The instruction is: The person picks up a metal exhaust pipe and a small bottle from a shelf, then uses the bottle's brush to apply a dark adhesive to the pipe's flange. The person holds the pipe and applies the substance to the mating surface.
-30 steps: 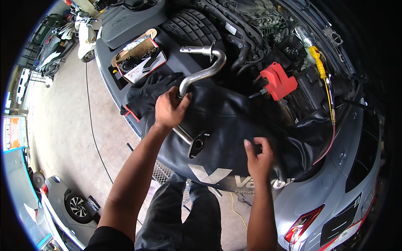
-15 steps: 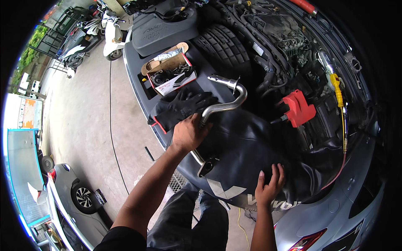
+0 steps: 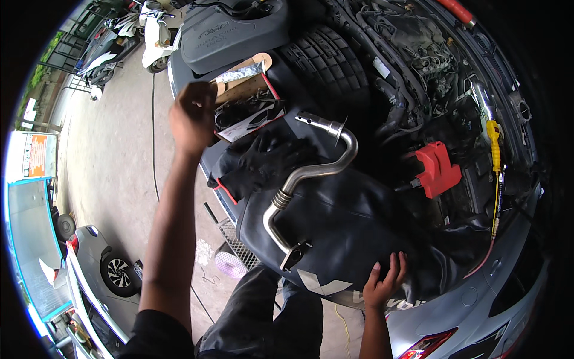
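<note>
A bent metal pipe [image 3: 317, 170] with a ribbed section and a flange at each end lies on the black fender cover [image 3: 359, 227], with neither hand on it. My left hand [image 3: 194, 116] is at the left side of an open cardboard box [image 3: 254, 127] of dark parts. Its fingers curl inward, and whatever they may hold is hidden. My right hand [image 3: 385, 281] rests on the cover near its front edge, fingers spread and holding nothing. Black work gloves [image 3: 263, 164] with a red cuff edge lie between the box and the pipe.
A grey plastic engine cover [image 3: 230, 39] sits beyond the box. To the right is the open engine bay [image 3: 412, 66], with a red plastic part [image 3: 439, 170] and a yellow-handled tool [image 3: 494, 143]. Parked scooters [image 3: 156, 39] and a silver car [image 3: 101, 257] stand at left.
My left hand has let go of the pipe and moved up and left to the box. The pipe now lies on the cover. My right hand stays in about the same place.
</note>
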A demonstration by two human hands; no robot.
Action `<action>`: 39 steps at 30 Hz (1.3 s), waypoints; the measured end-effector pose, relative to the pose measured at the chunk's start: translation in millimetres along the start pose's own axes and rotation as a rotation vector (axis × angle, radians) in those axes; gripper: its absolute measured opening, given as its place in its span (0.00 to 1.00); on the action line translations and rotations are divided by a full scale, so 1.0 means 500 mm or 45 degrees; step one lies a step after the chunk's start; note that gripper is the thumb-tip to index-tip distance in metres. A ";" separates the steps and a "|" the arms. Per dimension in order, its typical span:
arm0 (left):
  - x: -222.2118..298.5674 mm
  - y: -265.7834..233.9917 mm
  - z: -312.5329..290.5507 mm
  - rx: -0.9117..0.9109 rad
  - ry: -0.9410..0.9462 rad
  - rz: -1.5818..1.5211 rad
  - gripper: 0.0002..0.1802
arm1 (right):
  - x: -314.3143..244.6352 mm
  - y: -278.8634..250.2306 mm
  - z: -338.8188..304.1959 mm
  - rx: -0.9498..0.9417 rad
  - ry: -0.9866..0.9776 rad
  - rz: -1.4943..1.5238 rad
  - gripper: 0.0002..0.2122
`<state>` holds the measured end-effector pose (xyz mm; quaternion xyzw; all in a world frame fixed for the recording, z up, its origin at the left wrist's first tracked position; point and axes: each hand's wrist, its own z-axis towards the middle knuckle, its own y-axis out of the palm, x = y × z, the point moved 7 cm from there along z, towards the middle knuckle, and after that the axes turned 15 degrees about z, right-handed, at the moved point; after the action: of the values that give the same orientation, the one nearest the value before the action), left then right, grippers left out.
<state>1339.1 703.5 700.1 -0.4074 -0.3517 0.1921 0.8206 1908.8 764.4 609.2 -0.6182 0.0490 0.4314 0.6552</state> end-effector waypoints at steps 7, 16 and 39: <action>-0.116 0.262 0.229 -0.652 0.410 0.581 0.26 | -0.001 0.007 0.000 -0.035 0.031 -0.034 0.22; -0.092 0.309 0.240 -0.679 0.682 0.661 0.24 | 0.000 0.004 0.001 0.016 0.015 -0.114 0.23; 0.174 -0.311 -0.385 -1.329 0.556 -0.055 0.21 | -0.209 -0.028 -0.060 0.058 -0.091 0.769 0.19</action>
<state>1543.9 560.9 780.9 -0.7821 -0.2304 -0.1127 0.5679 1866.7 687.9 675.2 -0.5453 0.2170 0.6269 0.5123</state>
